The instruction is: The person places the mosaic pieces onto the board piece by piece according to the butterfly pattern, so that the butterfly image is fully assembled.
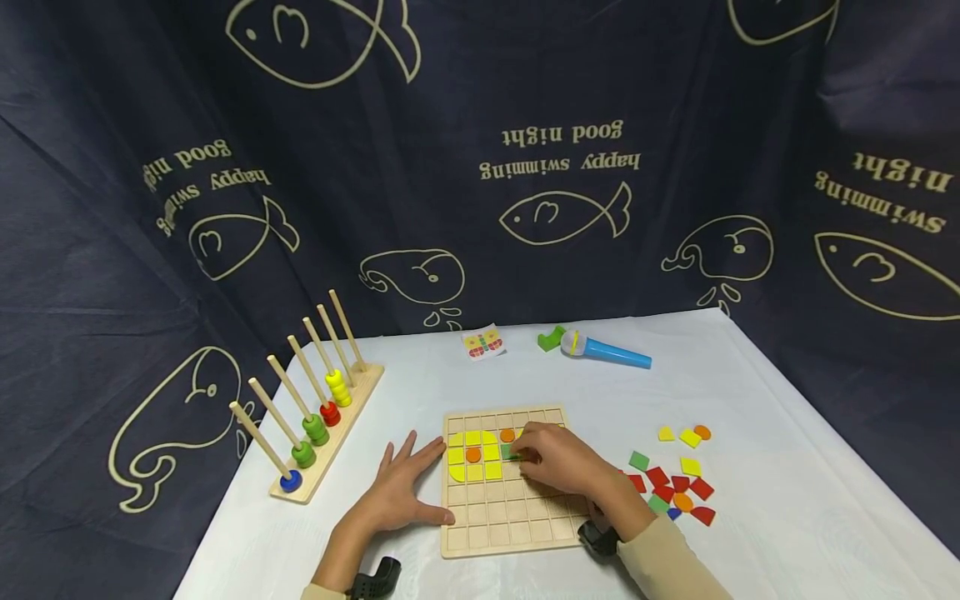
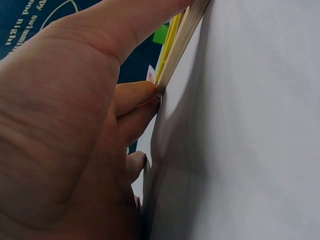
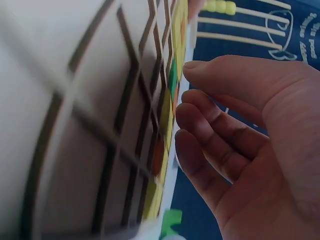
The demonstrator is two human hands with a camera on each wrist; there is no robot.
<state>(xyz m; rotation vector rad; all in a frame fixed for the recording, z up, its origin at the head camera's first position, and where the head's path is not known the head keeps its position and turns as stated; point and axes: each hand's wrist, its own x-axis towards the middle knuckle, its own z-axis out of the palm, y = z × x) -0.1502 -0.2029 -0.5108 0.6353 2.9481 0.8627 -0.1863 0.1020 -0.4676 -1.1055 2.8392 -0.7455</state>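
A wooden grid board lies on the table with flat yellow tiles in its upper left cells, set around an orange round tile. My left hand is spread flat beside the board, its thumb and index finger against the left edge. My right hand is over the upper middle of the board, at a green square tile. In the right wrist view the thumb tip is right by the green tile, the other fingers bent loosely with nothing visible between them. The hand hides several upper right cells.
Loose red tiles, along with green, yellow, orange and blue ones, are scattered right of the board. A bead-and-peg stand is at the left. At the back are a patterned card, a green block and a blue toy microphone.
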